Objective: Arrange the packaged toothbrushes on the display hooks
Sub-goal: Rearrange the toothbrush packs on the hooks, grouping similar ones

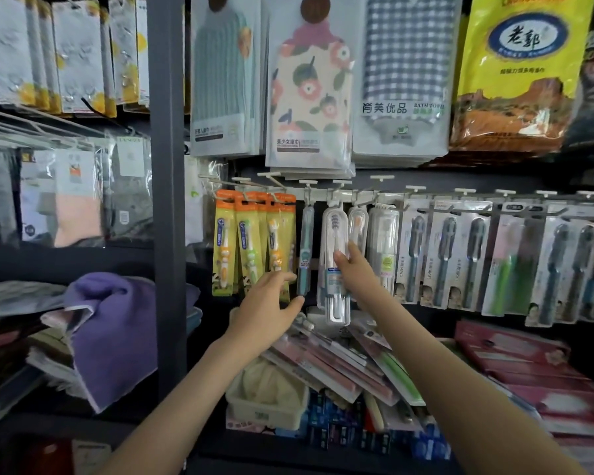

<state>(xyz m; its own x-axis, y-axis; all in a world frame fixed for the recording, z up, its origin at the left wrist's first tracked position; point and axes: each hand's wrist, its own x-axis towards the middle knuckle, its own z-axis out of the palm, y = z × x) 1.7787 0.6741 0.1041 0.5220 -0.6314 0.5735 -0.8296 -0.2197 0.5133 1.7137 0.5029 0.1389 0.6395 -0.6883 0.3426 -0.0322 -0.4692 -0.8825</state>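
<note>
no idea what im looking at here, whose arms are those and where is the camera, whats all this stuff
There is no machine here. A person wears one wide-angle camera on the head, so this single picture looks forward and down along their two bare arms at a shop display.

The right hand grips a clear plastic toothbrush pack with a blue label, which seems to hang from one of the white display hooks. The left hand is open and holds nothing; it reaches toward a slim teal toothbrush pack on the next hook.

To the left hang orange-carded children's toothbrushes; to the right, a row of white-carded dark toothbrushes. Below, on the shelf, lies a loose pile of pink and green toothbrush packs, not yet hung. Packaged towels hang above.
</note>
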